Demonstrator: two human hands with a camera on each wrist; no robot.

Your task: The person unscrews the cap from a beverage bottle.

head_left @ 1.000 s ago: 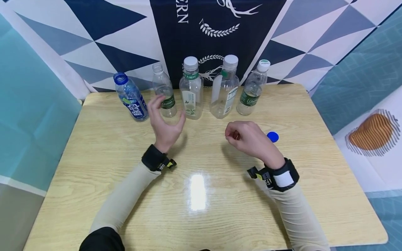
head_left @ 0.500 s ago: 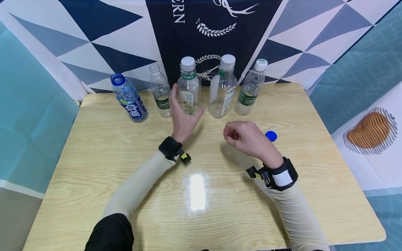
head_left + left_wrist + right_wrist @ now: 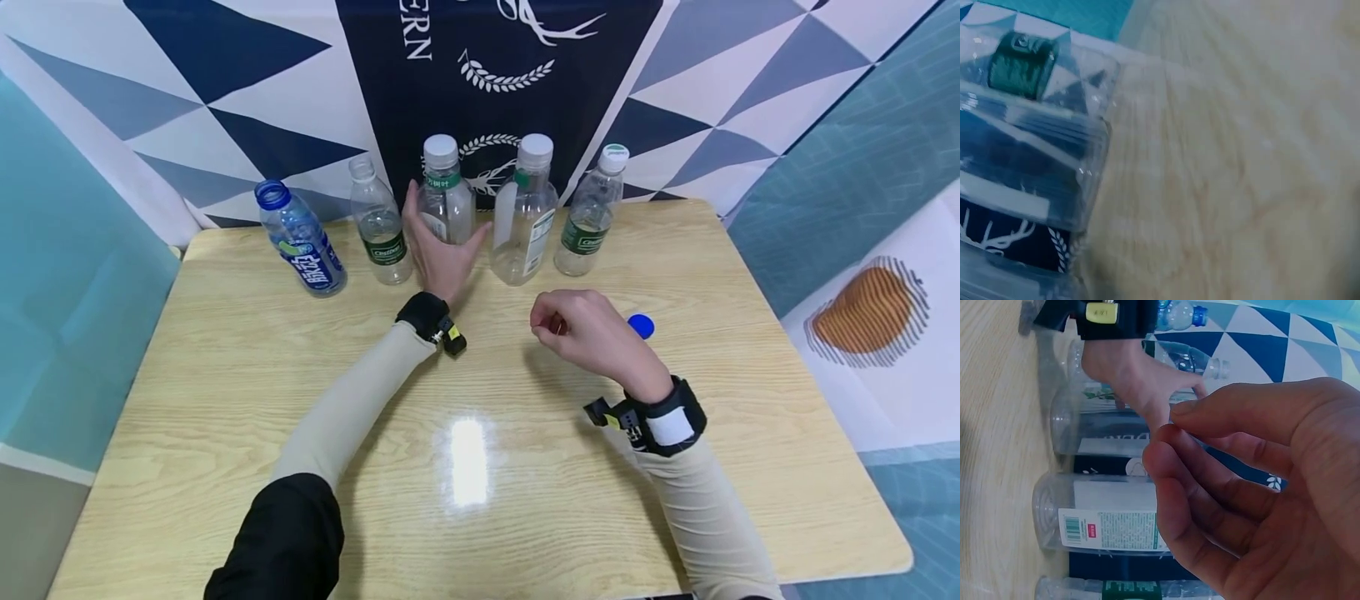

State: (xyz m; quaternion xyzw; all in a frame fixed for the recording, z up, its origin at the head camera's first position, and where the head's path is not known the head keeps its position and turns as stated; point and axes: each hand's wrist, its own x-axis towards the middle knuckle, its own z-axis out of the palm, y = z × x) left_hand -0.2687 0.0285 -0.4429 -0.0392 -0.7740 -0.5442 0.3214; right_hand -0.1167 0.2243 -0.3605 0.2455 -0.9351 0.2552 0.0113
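Between the two beige-sleeved forearms [image 3: 360, 400] there is free room over the pale wooden table [image 3: 540, 500]; at its far edge, five standing transparent plastic bottles [image 3: 454, 207] leave only narrow gaps

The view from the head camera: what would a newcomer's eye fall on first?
Probably the row of five plastic bottles along the far edge of the table, in front of the boldly patterned cloth. Next, perhaps, the left hand, its fingers and thumb spread to either side of the middle bottle. Then the bright blue disc lying on the table, just right of the curled right hand.
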